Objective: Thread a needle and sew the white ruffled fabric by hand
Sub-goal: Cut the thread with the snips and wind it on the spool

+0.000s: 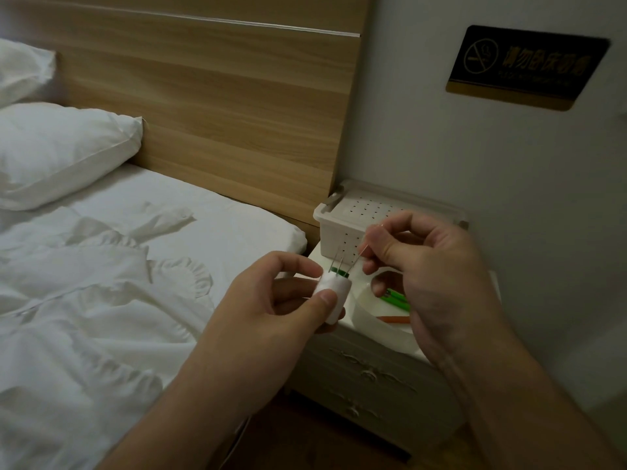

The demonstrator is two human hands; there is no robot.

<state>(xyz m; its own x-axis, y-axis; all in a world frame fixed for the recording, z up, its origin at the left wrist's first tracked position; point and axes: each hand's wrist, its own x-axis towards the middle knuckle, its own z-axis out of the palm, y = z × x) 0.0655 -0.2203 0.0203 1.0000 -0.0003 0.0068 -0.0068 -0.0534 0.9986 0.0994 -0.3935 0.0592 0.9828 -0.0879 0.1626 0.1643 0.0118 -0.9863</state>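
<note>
Needles stand upright in the white thread spool [334, 293] your left hand [271, 300] grips; your right hand [424, 266] pinches one needle [360, 253] just above it, long axis steep. Draw along that axis. Ruffled fabric [112, 283] lies far left.

The right hand [437, 276] covers part of the white dish [369, 317] near the front edge of the nightstand [369, 371], along with the ends of the green items [395, 299] and the orange item [395, 319] in it. Thread is too fine to discern. The wall sign [527, 67] lettering is blurred. The upper pillow [20, 72] is cut off by the left edge.
</note>
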